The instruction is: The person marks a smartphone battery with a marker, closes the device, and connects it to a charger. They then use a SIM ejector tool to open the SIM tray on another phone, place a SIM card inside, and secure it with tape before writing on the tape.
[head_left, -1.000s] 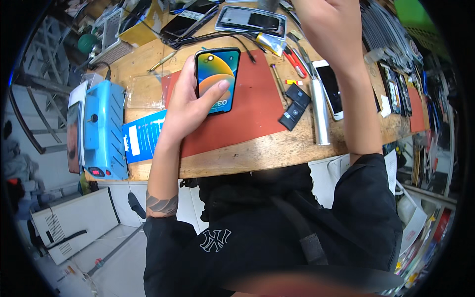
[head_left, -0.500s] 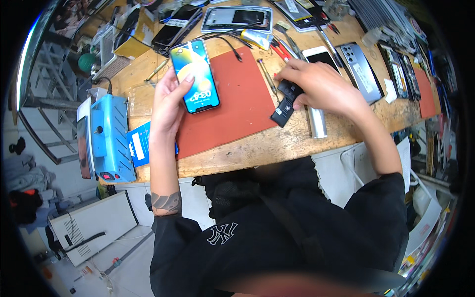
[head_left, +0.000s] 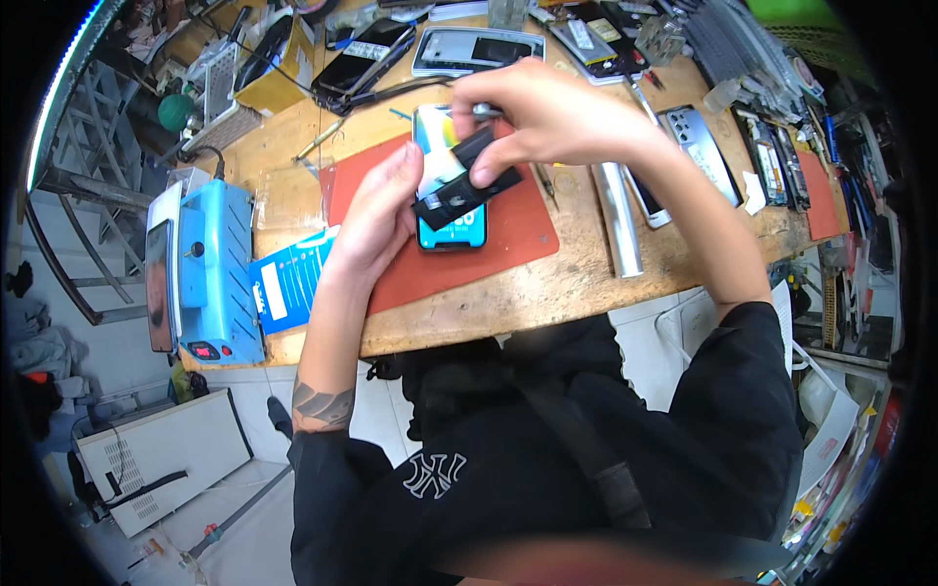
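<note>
A smartphone [head_left: 452, 234] with a lit blue and yellow screen is over the red mat [head_left: 523, 230]. My left hand [head_left: 376, 210] grips its left edge, with the thumb along that side and the other fingers mostly hidden. Pinched between the thumb and fingers of my right hand [head_left: 528, 122] is a black L-shaped phone battery [head_left: 459, 197]. It sits tilted in front of the screen and covers the middle of it. The battery's lower left end comes close to my left hand; whether they touch I cannot tell.
Left of the mat stand a blue machine [head_left: 210, 273] and a blue card [head_left: 288, 283]. To the right, a silver tube [head_left: 620, 230] lies near a white-edged phone [head_left: 657, 210] and a grey phone [head_left: 705, 146]. Opened devices [head_left: 479, 51] and cables crowd the back.
My right hand has carried the battery leftward from beside the mat to above the phone. The phone has shifted right and nearer, and my left thumb has come off its screen.
</note>
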A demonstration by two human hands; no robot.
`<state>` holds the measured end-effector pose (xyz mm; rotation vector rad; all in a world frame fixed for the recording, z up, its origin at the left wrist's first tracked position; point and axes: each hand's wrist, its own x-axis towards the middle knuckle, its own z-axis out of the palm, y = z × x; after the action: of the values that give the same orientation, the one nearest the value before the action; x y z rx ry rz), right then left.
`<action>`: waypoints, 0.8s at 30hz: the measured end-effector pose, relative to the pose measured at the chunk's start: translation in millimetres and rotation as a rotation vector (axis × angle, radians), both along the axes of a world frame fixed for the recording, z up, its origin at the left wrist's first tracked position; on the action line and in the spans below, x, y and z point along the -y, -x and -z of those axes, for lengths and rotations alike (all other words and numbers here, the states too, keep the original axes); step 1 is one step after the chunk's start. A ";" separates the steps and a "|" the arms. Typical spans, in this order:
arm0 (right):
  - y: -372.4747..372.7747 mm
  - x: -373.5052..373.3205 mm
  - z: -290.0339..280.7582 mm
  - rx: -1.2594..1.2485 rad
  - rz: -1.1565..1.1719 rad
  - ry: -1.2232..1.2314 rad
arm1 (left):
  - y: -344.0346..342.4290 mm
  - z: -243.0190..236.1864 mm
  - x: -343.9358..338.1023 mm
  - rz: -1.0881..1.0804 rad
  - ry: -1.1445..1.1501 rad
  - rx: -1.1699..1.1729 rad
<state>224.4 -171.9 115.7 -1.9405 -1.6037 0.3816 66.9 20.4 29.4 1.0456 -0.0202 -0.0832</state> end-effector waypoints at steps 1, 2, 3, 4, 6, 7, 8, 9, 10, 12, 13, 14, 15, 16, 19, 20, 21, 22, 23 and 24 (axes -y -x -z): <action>2.4 -12.9 2.4 0.042 0.046 0.027 | -0.1 0.4 0.5 -0.004 -0.047 -0.031; 3.5 -24.9 6.0 0.099 0.064 0.007 | -0.7 1.0 0.5 0.011 -0.073 -0.028; 4.7 -30.2 10.5 0.141 0.118 -0.025 | -1.1 2.1 0.4 0.035 -0.116 -0.029; 3.2 -32.9 14.9 0.190 0.086 -0.129 | -1.9 3.3 -0.3 0.048 -0.083 -0.050; 0.4 -28.5 25.3 0.222 0.103 -0.274 | -3.5 6.6 -1.4 -0.004 -0.119 -0.039; -1.4 -23.2 29.6 0.205 0.109 -0.374 | -4.5 7.8 -2.8 -0.024 -0.104 -0.039; -4.3 -20.9 33.1 0.149 0.177 -0.383 | -4.6 8.9 -3.9 -0.057 -0.086 -0.045; -4.4 -15.0 36.5 0.142 0.251 -0.288 | -4.7 9.4 -5.2 -0.090 -0.068 -0.051; -3.5 -9.1 39.0 0.139 0.333 -0.205 | -4.5 9.4 -6.5 -0.121 -0.051 -0.056; 7.3 1.7 46.0 0.117 0.320 0.173 | -3.5 7.2 -9.9 -0.180 -0.011 -0.074; 11.3 4.1 48.7 0.102 0.228 0.145 | -2.9 5.3 -11.3 -0.202 0.010 -0.087; 12.3 5.4 50.6 0.056 0.180 0.220 | -2.5 3.1 -12.2 -0.222 0.030 -0.102; 9.4 6.5 50.9 0.128 0.136 0.213 | -1.9 0.8 -12.4 -0.249 0.026 -0.102; 1.4 6.4 50.1 0.185 0.146 0.090 | -1.2 -1.5 -12.7 -0.253 0.033 -0.124; -60.3 0.4 37.8 0.322 0.259 -0.089 | 0.0 -6.7 -12.0 -0.265 0.065 -0.164; -92.0 -0.1 29.2 0.386 0.288 -0.186 | 0.0 -7.6 -11.9 -0.271 0.072 -0.175; -123.0 -0.6 22.3 0.450 0.442 -0.164 | -0.2 -8.2 -11.6 -0.279 0.078 -0.184; -152.3 0.5 16.6 0.559 0.501 -0.256 | -0.4 -8.5 -11.7 -0.292 0.086 -0.204; -179.5 3.7 12.1 0.605 0.684 -0.151 | -0.8 -8.5 -11.8 -0.306 0.083 -0.216; -206.3 6.9 7.2 0.678 0.801 -0.103 | -0.8 -8.1 -11.8 -0.302 0.084 -0.190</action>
<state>430.7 -178.8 108.5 -2.5629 -0.9889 -0.7291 67.7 32.2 37.5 0.9431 0.3029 0.0918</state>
